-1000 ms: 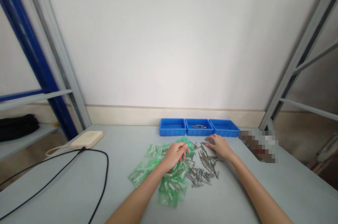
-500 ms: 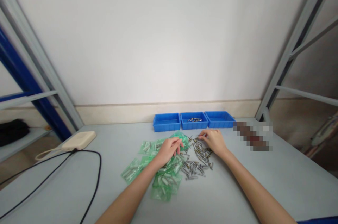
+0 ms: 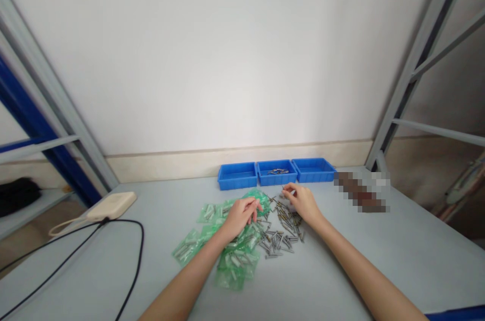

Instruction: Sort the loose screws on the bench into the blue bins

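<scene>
My left hand [image 3: 240, 217] rests on a heap of clear green plastic bags [image 3: 235, 263] holding small metal parts, and it seems to hold nothing. My right hand [image 3: 302, 204] sits at the far edge of a loose pile of metal screws [image 3: 280, 240], fingers curled together. Its fingertips are among the top screws, and whether one lies between them is hidden. Several screws lie in the middle blue plastic bin [image 3: 276, 180], behind the pile.
Blue bins [image 3: 237, 183] stand in a row at the back of the grey table [image 3: 379, 265]. A pixelated blurred object [image 3: 359, 192] lies to their right. A cream box [image 3: 111, 206] with a black cable [image 3: 140, 255] sits left, between grey shelf uprights.
My right hand has moved left over the screws, and its fingers have drawn together. My left hand stays on the bags. The whole view has shifted slightly.
</scene>
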Motion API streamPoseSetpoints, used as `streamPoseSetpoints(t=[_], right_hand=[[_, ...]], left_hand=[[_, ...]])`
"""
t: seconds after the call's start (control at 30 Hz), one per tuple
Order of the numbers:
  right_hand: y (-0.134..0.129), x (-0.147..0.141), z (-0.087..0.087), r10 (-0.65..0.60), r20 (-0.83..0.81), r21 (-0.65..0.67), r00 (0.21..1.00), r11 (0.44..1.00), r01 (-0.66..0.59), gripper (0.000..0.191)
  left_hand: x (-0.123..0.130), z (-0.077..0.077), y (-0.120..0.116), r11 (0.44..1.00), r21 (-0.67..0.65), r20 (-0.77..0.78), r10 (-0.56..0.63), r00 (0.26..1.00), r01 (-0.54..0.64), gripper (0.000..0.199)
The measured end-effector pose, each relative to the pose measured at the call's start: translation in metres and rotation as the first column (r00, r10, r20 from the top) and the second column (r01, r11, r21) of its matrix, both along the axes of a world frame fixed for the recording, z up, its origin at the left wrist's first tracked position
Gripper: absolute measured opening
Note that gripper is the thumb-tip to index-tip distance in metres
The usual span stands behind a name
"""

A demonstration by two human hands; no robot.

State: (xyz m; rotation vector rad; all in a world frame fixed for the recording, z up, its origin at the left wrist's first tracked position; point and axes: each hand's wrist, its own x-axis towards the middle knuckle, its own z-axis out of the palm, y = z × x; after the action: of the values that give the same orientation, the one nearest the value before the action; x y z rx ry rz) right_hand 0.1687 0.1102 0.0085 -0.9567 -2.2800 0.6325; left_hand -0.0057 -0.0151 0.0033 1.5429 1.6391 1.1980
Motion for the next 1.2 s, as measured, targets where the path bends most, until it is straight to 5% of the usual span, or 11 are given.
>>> streamPoseSetpoints(t=[0.1, 0.2, 0.3, 0.63, 0.9, 1.2], right_hand=[[-0.010, -0.002, 0.005, 0.145, -0.092, 0.094, 0.985, 0.986, -0.137, 0.022], [-0.027, -0.008, 0.007, 0.401, -0.065, 0.122, 0.914, 0.912, -0.392, 0.020], [-0.039, -0.012, 0.008, 0.503, -0.082, 0.100, 0.860, 0.863, -0.495, 0.019], [-0.040, -0.010, 0.009, 0.334, 0.003, 0.112, 0.943, 0.937, -0.332, 0.023], [-0.029, -0.010, 0.009, 0.375, -0.193, -0.181, 0.907, 0.895, -0.409, 0.028], [-0.036, -0.009, 0.011, 0.373, -0.040, -0.070, 0.927, 0.924, -0.375, 0.038]], left_hand=[[0.001, 0.001, 0.000, 1.000, 0.020, 0.042, -0.012, 0.999, 0.011, 0.039], [0.003, 0.004, -0.003, 0.997, 0.006, 0.056, -0.072, 0.996, 0.071, 0.035], [0.005, 0.006, -0.004, 0.992, -0.033, 0.045, -0.124, 0.991, 0.126, 0.034], [-0.001, 0.000, 0.000, 0.988, -0.067, 0.112, -0.131, 0.985, 0.139, 0.033], [0.003, 0.004, -0.002, 0.999, 0.003, 0.086, -0.050, 0.995, 0.050, 0.026], [0.010, 0.012, -0.008, 0.995, 0.100, 0.007, 0.014, 1.000, -0.015, 0.032]])
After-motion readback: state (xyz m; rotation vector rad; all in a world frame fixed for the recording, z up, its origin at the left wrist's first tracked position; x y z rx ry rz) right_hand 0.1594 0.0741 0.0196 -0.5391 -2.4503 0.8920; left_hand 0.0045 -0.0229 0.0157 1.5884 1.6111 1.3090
